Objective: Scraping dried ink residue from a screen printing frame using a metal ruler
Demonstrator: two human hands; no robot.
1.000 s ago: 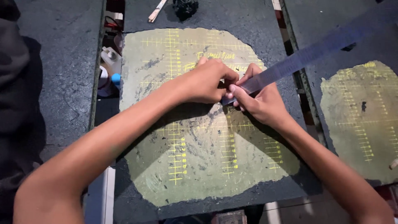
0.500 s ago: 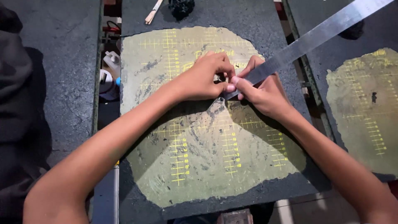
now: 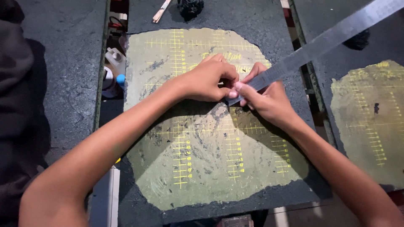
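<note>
mat: worn olive cutting mat (image 3: 198, 168) with yellow grid marks, ragged edges, lies flat on dark board (image 3: 261, 21); landmark for the rest
ruler: long steel ruler (image 3: 320, 44), near end over upper middle of mat, runs up and right past mat edge, off the frame corner; tilted, far end raised off the board
right hand: (image 3: 269, 98) over upper-right part of mat, fingers pinching near end of ruler, thumb on top
left hand: (image 3: 208, 80) over upper middle of mat, just left of right hand, fingers curled together, tips meeting ruler end and right thumb; cannot tell if it grips the ruler or only touches it
second mat: (image 3: 370, 122) same kind, right of mat, on a separate dark board, apart
bottles: white bottles (image 3: 111, 71), one with blue cap, in gap just left of mat
stick: wooden stick (image 3: 162, 10) above mat, top-left
black lump: (image 3: 190, 7) above mat, beside stick
dark cloth: (image 3: 14, 109) far left of mat
</note>
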